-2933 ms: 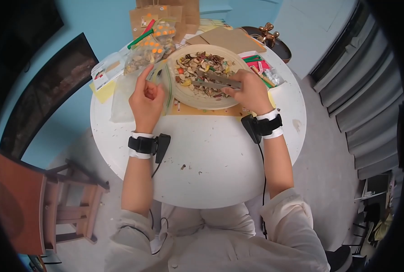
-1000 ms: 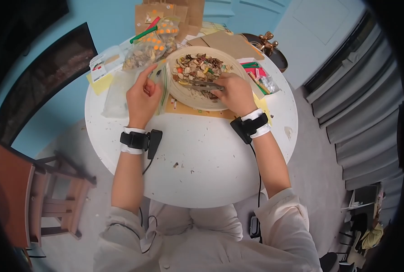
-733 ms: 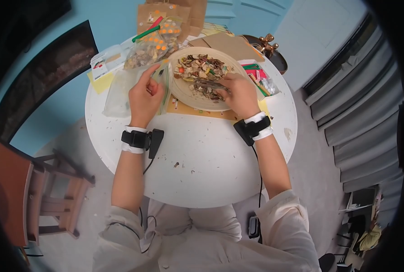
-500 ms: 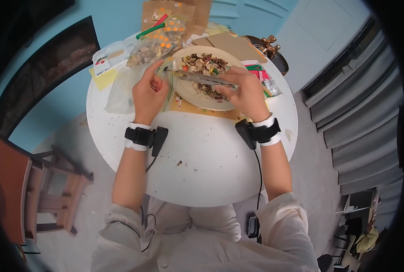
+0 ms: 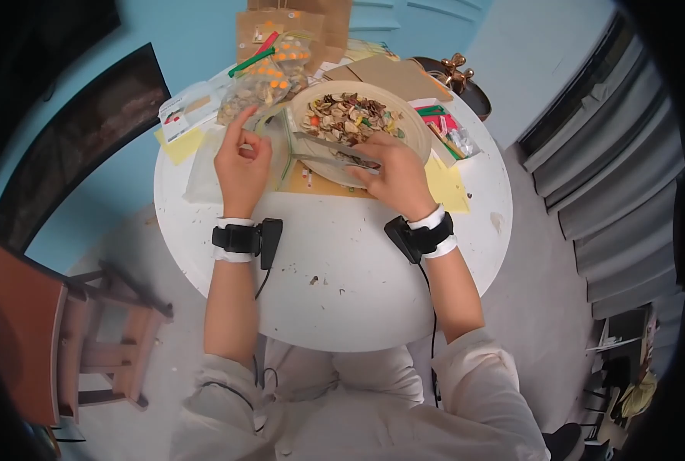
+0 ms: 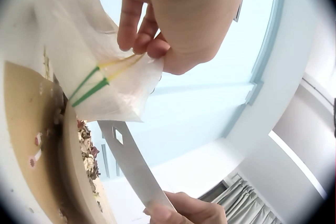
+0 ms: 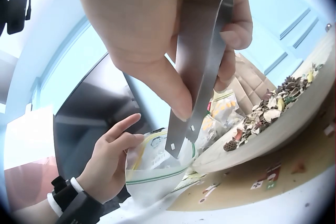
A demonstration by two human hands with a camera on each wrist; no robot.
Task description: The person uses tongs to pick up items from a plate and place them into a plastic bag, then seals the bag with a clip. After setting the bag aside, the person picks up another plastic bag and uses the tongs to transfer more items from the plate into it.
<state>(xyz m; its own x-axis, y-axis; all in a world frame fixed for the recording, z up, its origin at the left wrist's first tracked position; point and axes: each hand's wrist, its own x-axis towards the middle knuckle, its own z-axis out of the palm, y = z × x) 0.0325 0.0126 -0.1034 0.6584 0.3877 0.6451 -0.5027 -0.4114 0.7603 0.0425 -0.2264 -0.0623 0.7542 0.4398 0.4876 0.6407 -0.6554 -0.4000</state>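
My left hand (image 5: 242, 169) pinches the upper edge of a clear zip bag (image 6: 79, 29), keeping its mouth apart. My right hand (image 5: 396, 175) grips flat metal tongs (image 7: 194, 66) near their bend. In the right wrist view the tips of the tongs reach into the mouth of the bag, and the two arms stand spread. Nothing shows between the tips. Just right of the bag is a round, pale plate (image 5: 419, 146), heaped with a dried mix of petals and slices (image 5: 350, 115). The inside of the bag is mostly hidden.
Filled bags with orange dots (image 5: 254, 92) lie behind the zip bag, before brown paper bags (image 5: 300, 34). A small box of coloured items (image 5: 454, 134) and a yellow sheet (image 5: 448, 187) sit right of the plate. Crumbs (image 5: 315, 280) dot the white round table (image 5: 373, 253).
The tongs have moved from the mix on the plate leftward to the bag's mouth, and their arms have spread from nearly closed. The left hand stays at the bag's edge.
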